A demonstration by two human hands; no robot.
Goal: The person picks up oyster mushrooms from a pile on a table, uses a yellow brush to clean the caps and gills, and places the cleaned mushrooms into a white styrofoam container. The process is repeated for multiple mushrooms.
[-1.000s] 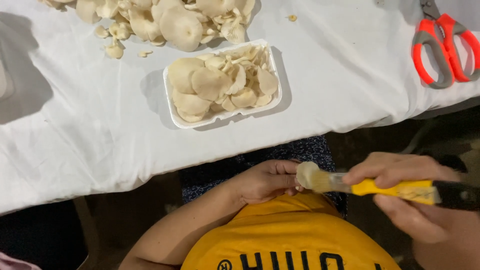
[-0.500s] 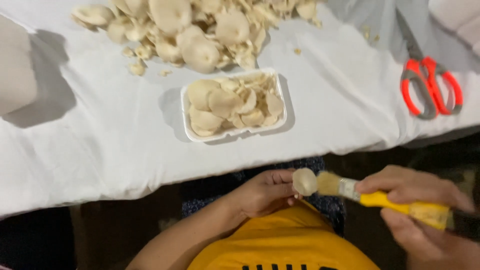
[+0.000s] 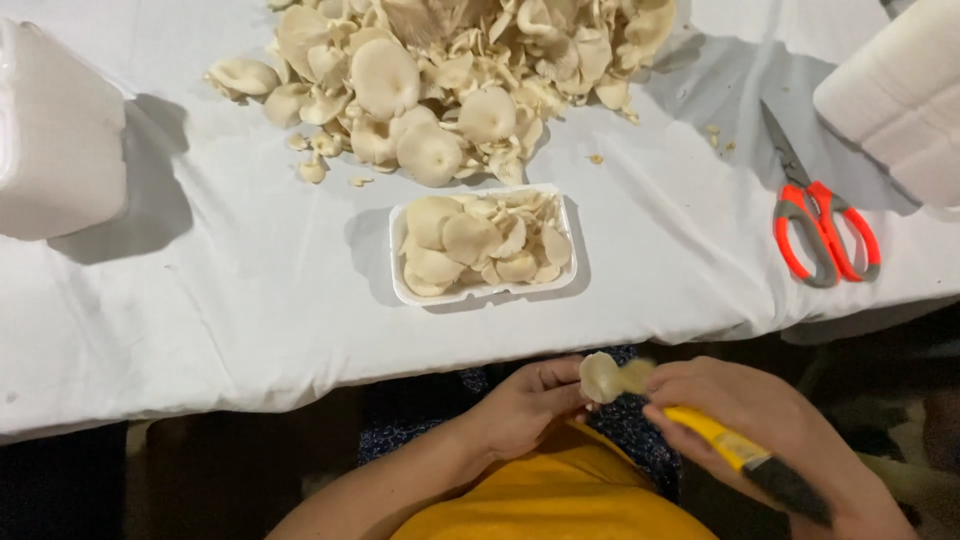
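On the white-clothed table (image 3: 200, 300) we list a heap of loose mushrooms (image 3: 450, 80), a white tray of mushrooms (image 3: 484, 243), orange-handled scissors (image 3: 820, 225), and two white foam blocks (image 3: 55, 135).

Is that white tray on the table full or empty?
Full: the tray holds mushrooms heaped to its rim, covering the bottom.

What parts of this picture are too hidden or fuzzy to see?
Head view:
- Brush bristles: blurred against the mushroom.
- Right hand: its palm side is turned away.
- Left hand: the mushroom covers its fingertips.
- Mushroom pile: cut off by the top edge.
- White foam box: cut off by the left edge.
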